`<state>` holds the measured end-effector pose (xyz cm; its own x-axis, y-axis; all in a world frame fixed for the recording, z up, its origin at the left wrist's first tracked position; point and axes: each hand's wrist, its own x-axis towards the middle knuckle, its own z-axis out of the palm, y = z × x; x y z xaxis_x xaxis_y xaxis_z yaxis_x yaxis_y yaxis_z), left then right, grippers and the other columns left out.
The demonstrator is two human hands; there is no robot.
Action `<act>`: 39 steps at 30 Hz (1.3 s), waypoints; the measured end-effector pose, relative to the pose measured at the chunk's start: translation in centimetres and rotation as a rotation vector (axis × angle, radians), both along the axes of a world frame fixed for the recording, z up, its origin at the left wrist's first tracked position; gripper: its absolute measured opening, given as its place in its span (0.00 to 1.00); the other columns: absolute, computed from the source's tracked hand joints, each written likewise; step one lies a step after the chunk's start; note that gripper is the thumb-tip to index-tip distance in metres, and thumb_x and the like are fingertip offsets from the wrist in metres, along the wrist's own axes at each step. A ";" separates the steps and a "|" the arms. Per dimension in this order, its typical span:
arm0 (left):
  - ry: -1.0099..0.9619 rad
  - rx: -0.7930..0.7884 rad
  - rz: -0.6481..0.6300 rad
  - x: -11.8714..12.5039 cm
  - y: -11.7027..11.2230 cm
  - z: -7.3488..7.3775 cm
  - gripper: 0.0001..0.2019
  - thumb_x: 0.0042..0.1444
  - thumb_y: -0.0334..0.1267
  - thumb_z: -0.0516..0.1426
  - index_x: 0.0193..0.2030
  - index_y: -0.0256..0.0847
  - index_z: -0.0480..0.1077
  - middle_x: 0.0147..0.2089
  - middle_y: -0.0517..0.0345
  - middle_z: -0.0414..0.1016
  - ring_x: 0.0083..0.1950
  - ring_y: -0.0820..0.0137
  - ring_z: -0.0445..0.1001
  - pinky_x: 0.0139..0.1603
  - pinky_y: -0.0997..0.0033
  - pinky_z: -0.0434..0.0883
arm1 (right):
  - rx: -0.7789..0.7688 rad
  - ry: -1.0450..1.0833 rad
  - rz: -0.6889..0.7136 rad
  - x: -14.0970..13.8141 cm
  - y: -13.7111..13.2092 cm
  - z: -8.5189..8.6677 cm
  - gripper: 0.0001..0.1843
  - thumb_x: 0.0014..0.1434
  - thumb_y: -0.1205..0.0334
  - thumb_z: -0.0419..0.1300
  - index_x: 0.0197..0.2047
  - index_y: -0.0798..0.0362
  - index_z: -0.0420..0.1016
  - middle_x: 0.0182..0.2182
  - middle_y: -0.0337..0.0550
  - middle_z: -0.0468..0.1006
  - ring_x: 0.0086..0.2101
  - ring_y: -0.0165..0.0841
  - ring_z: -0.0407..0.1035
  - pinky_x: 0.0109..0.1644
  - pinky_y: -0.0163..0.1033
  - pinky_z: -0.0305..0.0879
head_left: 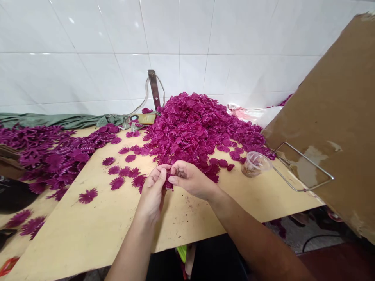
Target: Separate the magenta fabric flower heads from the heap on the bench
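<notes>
My left hand and my right hand meet just in front of a large heap of magenta artificial flower pieces. Pinched between their fingertips is one magenta flower piece, mostly covered by the fingers. The left thumb presses against the left fingers at its edge. On the right, the thumb and curled fingers close on the other side of the same piece. Loose flower pieces lie on the tan board to the left of my hands, flat and with fringed petals.
A clear plastic cup stands at the right beside a bent metal wire frame. A big cardboard sheet leans there. More flower pieces are piled left. A yellow phone-like object lies near the tiled wall.
</notes>
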<state>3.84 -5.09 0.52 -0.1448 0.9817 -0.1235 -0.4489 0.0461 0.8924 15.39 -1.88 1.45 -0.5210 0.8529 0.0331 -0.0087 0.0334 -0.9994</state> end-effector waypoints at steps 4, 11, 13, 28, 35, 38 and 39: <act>0.014 0.030 0.011 0.0 0.2 0.0 0.16 0.39 0.47 0.64 0.31 0.38 0.70 0.25 0.64 0.68 0.24 0.80 0.62 0.25 0.80 0.61 | 0.154 -0.060 -0.130 -0.3 -0.5 0.4 0.07 0.50 0.69 0.53 0.24 0.52 0.57 0.20 0.31 0.58 0.23 0.24 0.54 0.28 0.33 0.54; -0.066 0.086 0.137 1.0 0.8 0.2 0.13 0.40 0.43 0.64 0.30 0.39 0.68 0.25 0.65 0.68 0.25 0.79 0.64 0.27 0.80 0.63 | 0.252 -0.088 -0.315 -1.8 -0.5 0.7 0.05 0.50 0.68 0.51 0.24 0.52 0.58 0.19 0.32 0.60 0.23 0.26 0.55 0.28 0.34 0.55; -0.099 0.089 0.193 0.3 0.8 0.5 0.13 0.39 0.41 0.65 0.29 0.39 0.68 0.25 0.65 0.67 0.24 0.80 0.63 0.26 0.80 0.63 | 0.304 -0.134 -0.428 -0.8 0.7 0.3 0.05 0.50 0.67 0.51 0.25 0.51 0.58 0.21 0.34 0.62 0.24 0.27 0.57 0.30 0.34 0.56; 0.102 0.008 0.133 -1.9 0.1 0.8 0.17 0.26 0.39 0.68 0.27 0.37 0.74 0.20 0.63 0.69 0.22 0.78 0.64 0.22 0.78 0.62 | 0.356 -0.349 -0.507 3.5 1.1 1.2 0.09 0.55 0.58 0.53 0.36 0.53 0.69 0.35 0.45 0.72 0.35 0.33 0.67 0.41 0.43 0.65; 0.305 0.090 0.109 -1.8 0.4 -0.1 0.13 0.33 0.39 0.65 0.28 0.38 0.72 0.23 0.62 0.68 0.25 0.77 0.63 0.24 0.78 0.62 | 0.300 -0.308 -0.326 0.7 -1.5 0.9 0.09 0.54 0.60 0.55 0.38 0.54 0.68 0.35 0.45 0.73 0.35 0.30 0.67 0.40 0.38 0.65; 0.406 0.123 0.182 -2.7 1.1 -0.5 0.18 0.34 0.38 0.64 0.36 0.40 0.71 0.28 0.62 0.68 0.28 0.74 0.66 0.28 0.76 0.65 | 0.414 -0.504 -0.588 2.8 0.8 0.4 0.08 0.56 0.62 0.52 0.38 0.54 0.69 0.36 0.47 0.71 0.37 0.33 0.66 0.41 0.41 0.64; 0.456 0.119 0.204 -3.0 1.3 -0.5 0.20 0.34 0.38 0.64 0.39 0.40 0.71 0.30 0.60 0.69 0.30 0.73 0.67 0.30 0.74 0.67 | 0.446 -0.592 -0.674 3.8 1.7 0.2 0.08 0.55 0.63 0.52 0.37 0.54 0.69 0.36 0.48 0.71 0.37 0.34 0.66 0.42 0.43 0.63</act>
<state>0.83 -3.74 0.01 -0.3480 0.9313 0.1076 -0.0021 -0.1156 0.9933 19.17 -0.15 1.60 0.0309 0.9491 0.3135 0.6449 0.2207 -0.7317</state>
